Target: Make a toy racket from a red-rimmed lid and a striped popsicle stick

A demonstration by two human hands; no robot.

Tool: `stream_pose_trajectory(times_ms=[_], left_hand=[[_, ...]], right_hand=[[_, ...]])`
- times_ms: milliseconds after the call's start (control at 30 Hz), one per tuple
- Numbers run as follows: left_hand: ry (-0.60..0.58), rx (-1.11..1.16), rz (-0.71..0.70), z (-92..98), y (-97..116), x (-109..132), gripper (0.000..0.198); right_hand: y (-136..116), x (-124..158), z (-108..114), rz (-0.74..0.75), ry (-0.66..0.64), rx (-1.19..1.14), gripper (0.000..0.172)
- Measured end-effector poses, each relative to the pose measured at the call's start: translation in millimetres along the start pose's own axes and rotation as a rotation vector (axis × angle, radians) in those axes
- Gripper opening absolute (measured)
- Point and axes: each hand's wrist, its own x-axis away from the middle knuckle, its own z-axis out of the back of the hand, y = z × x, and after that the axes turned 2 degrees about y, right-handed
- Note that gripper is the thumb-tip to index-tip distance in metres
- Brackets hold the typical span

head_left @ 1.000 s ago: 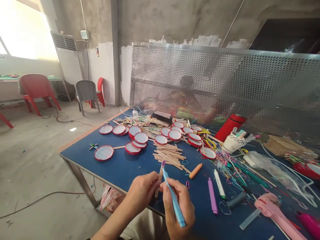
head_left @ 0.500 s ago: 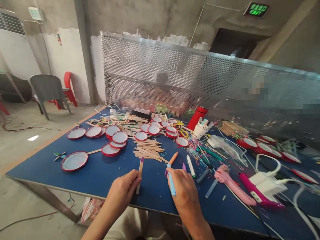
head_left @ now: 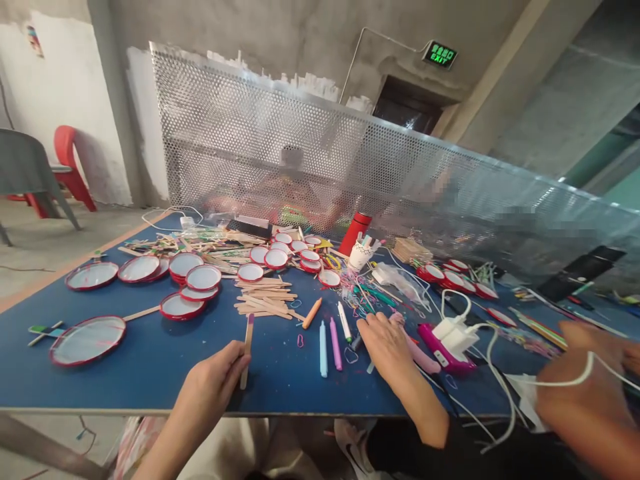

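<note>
A flat wooden craft stick (head_left: 249,337) with a purple upper end stands nearly upright in my left hand (head_left: 215,377), pinched between thumb and fingers. My right hand (head_left: 385,343) is over the tools to the right, its fingers apart and bent downward beside a pink glue gun (head_left: 417,350); the fingertips are partly hidden. Between my hands lie a light blue marker (head_left: 323,348), a purple marker (head_left: 335,343), a white marker (head_left: 345,321) and an orange marker (head_left: 313,313). A pile of plain craft sticks (head_left: 265,297) sits just beyond.
Several red-rimmed white discs (head_left: 87,340) spread over the left and middle. A red bottle (head_left: 355,233) and a white pen cup (head_left: 361,255) stand behind. White chargers (head_left: 455,333) and cables lie at right, near another person's arm (head_left: 575,380). A perforated metal screen (head_left: 240,133) backs the table.
The light blue marker has left my right hand and lies on the table. That hand has moved right, towards the glue gun. My left hand still grips the stick; the view has turned right.
</note>
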Motion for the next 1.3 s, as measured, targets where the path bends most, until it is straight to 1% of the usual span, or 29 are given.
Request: stream_pose_trajectory(times_ms=[100, 200, 233, 267, 300, 333, 367, 400, 433, 500, 567, 633, 733, 833, 933, 1000, 1067, 1167, 1300], left_hand=[[-0.024, -0.017, 0.03, -1.6, -1.9, 0.6, 0.028], [-0.046, -0.02, 0.042, -2.9, -3.5, 1.0, 0.029], [-0.054, -0.018, 0.047, -3.1, -3.4, 1.0, 0.028], [-0.059, -0.015, 0.053, -3.0, -2.8, 0.9, 0.028], [-0.061, -0.013, 0.06, -2.8, -1.9, 0.8, 0.028], [-0.063, -0.01, 0.07, -2.5, -0.6, 0.6, 0.028], [-0.066, -0.007, 0.081, -2.2, 1.0, 0.5, 0.028], [-0.067, -0.004, 0.091, -1.9, 2.5, 0.5, 0.028], [-0.072, 0.0, 0.102, -1.8, 4.0, 0.7, 0.027], [-0.081, 0.006, 0.118, -1.9, 6.4, 1.7, 0.026], [-0.098, 0.007, 0.125, -2.5, 7.9, 3.6, 0.025], [-0.116, 0.02, 0.121, -3.2, 8.6, 5.9, 0.026], [-0.094, 0.032, 0.128, -4.2, 9.4, 9.0, 0.026], [-0.091, 0.073, 0.114, -4.5, 10.5, 10.5, 0.025], [-0.099, 0.073, 0.126, -3.9, 11.3, 10.0, 0.025], [-0.108, 0.066, 0.135, -3.1, 11.6, 9.0, 0.024], [-0.118, 0.059, 0.137, -2.1, 12.1, 8.2, 0.021], [-0.116, 0.052, 0.126, -0.8, 13.1, 8.0, 0.02], [-0.104, 0.05, 0.112, 0.3, 14.2, 8.7, 0.022]], right_hand=[[8.2, -6.6, -0.3, 0.04, 0.023, -0.017, 0.028], [15.9, -7.1, 5.2, -0.013, 0.076, -0.004, 0.023], [14.8, -5.9, 8.5, -0.055, 0.131, -0.029, 0.022], [10.2, -4.1, 12.8, -0.1, 0.223, -0.101, 0.021], [1.4, -2.1, 18.0, -0.144, 0.336, -0.228, 0.02], [-11.9, 0.0, 23.9, -0.19, 0.477, -0.425, 0.019], [-29.4, 2.0, 30.6, -0.212, 0.6, -0.669, 0.016], [-50.0, 3.7, 37.7, -0.241, 0.631, -0.914, 0.013], [-72.7, 5.0, 45.0, -0.302, 0.62, -1.138, 0.012], [-117.7, 6.1, 58.7, -0.439, 0.623, -1.481, 0.012], [-154.6, 5.1, 68.9, -0.497, 0.601, -1.715, 0.015], [-179.2, 2.5, 74.4, -0.531, 0.584, -1.831, 0.02], [-197.0, -1.0, 76.3, -0.585, 0.578, -1.838, 0.019], [-202.2, 0.2, 75.8, -0.568, 0.598, -1.802, 0.011], [-203.3, 4.3, 73.0, -0.45, 0.622, -1.759, 0.007], [-203.4, 6.4, 69.4, -0.341, 0.613, -1.702, 0.01], [-203.1, 7.1, 65.7, -0.275, 0.595, -1.641, 0.013], [-202.5, 5.6, 63.7, -0.285, 0.578, -1.618, 0.011], [-201.9, 1.9, 67.4, -0.323, 0.548, -1.681, 0.011]])
